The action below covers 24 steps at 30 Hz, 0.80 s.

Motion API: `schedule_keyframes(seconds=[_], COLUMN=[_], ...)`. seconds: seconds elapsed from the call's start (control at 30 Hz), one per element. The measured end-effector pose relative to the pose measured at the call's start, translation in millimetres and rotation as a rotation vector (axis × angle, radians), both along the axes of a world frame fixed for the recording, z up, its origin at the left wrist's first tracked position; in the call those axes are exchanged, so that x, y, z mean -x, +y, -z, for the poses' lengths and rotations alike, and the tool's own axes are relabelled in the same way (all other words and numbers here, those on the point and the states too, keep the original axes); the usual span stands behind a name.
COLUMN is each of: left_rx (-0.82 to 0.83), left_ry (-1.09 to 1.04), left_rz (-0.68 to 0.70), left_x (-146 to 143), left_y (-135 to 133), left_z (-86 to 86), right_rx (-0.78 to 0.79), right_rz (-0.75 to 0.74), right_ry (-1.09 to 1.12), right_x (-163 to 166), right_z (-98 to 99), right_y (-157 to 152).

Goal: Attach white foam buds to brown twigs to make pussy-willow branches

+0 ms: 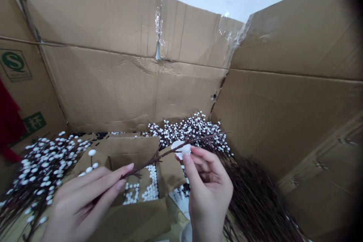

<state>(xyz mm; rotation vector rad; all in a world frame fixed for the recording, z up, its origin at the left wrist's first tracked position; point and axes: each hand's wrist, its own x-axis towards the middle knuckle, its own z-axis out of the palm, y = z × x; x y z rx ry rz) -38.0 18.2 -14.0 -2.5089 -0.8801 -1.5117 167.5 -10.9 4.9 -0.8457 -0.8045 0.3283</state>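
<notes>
My left hand (87,200) is closed in a pinch on the lower end of a brown artificial twig (159,155), which slants up to the right. Pinched between thumb and fingers of my right hand (208,185) is a soft-looking white lump (181,149), against the twig's middle; its material I cannot make out. Below the twig stands an open cardboard box (141,217) holding loose white berries (151,185), small and round, in divided compartments. Several white berries (92,152) on stems show just above my left hand.
Branches with white berries (42,166) lie at the left, and another bunch (187,128) at the back. A pile of bare dark twigs (255,196) lies at the right. Tall cardboard walls (113,83) enclose the workspace. Red fabric (10,121) hangs at the far left.
</notes>
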Motion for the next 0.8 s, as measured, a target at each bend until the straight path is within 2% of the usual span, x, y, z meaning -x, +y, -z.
schedule_keyframes(seconds=[0.4,0.8], left_rx=[-0.068,-0.04], left_ry=[0.133,0.085], left_rz=[-0.029,-0.012], left_x=[0.0,1.8], left_y=[-1.3,0.3], left_z=[-0.5,5.1], right_rx=[-0.021,-0.035], right_rz=[-0.08,-0.145], right_ry=[0.062,0.123], right_x=[1.6,-0.9], right_z=[-2.0,-1.3], right_y=[-4.1,-5.3])
